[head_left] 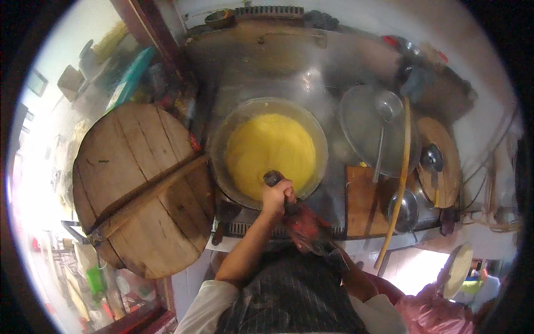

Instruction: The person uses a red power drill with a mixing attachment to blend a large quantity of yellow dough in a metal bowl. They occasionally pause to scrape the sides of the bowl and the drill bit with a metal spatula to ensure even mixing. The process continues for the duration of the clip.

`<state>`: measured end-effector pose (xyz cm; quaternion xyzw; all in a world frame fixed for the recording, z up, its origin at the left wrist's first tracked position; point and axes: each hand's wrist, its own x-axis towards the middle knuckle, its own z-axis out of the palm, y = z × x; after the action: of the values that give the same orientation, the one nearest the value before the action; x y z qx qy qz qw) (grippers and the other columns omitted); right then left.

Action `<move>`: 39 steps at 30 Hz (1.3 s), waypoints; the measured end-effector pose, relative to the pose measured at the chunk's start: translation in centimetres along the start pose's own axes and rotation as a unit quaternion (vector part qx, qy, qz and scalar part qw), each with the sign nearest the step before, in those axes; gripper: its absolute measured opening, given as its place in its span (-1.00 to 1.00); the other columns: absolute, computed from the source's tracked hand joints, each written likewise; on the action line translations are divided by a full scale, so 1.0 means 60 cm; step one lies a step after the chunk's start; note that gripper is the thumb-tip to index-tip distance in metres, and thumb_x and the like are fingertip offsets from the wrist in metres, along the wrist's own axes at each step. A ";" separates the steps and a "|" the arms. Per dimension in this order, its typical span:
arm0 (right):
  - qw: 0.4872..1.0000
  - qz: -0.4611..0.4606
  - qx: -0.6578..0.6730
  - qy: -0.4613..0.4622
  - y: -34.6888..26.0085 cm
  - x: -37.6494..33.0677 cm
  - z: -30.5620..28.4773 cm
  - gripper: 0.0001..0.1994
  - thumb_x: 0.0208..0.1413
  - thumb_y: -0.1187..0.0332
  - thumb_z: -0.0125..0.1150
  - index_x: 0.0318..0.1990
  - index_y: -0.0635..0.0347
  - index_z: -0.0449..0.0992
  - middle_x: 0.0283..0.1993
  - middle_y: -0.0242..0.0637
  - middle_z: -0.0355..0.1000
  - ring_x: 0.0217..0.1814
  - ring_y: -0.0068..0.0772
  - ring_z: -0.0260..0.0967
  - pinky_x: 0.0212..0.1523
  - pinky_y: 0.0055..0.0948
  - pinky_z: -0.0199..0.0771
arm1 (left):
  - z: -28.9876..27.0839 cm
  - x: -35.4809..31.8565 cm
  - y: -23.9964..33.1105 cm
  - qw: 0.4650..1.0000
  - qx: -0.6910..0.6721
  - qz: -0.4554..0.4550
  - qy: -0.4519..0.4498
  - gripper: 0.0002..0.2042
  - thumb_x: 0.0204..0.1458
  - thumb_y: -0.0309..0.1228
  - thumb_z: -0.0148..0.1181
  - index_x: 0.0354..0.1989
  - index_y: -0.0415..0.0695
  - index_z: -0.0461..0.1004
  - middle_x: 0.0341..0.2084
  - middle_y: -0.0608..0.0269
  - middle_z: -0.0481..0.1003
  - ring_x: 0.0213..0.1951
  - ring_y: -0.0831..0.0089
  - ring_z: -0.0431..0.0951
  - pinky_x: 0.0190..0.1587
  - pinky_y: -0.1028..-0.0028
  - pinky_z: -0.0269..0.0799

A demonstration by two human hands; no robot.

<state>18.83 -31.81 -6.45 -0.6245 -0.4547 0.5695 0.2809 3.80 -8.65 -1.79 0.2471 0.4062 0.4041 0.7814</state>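
Note:
A wide metal wok (pixel 222 167) holds a thick yellow mash (pixel 270 153) on a steel stove top. My left hand (pixel 276 196) is closed around the dark handle of a long tool (pixel 272 178), whose top end pokes out above my fist at the wok's near rim. Lower on the same handle sits a red cloth or glove (pixel 303 225). My right forearm runs up into it, so my right hand (pixel 328 251) is mostly hidden. The tool's working end is out of sight.
A big round wooden lid (pixel 142 189) lies left of the wok. To the right are a metal lid with a ladle (pixel 372 128), a long wooden stick (pixel 397 183), a small wooden lid (pixel 442 161), a small pot (pixel 403 210) and a pink bag (pixel 434 312).

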 end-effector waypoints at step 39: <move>0.993 -0.072 0.083 -0.046 -0.035 0.295 0.000 -0.59 0.15 0.21 -0.05 0.09 0.21 0.24 -0.03 -0.21 0.35 0.01 -0.42 0.23 0.04 -0.37 0.21 | -0.051 0.103 0.136 0.989 -0.113 0.091 0.024 -0.86 -0.19 -0.57 -0.04 -0.64 -0.09 0.14 -0.79 0.30 0.14 -0.79 0.45 0.12 -0.71 0.46 0.04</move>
<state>17.23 -15.19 -12.68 -0.5381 -0.4622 0.6114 0.3507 -0.16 1.16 -0.31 0.1835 0.3521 0.5226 0.7545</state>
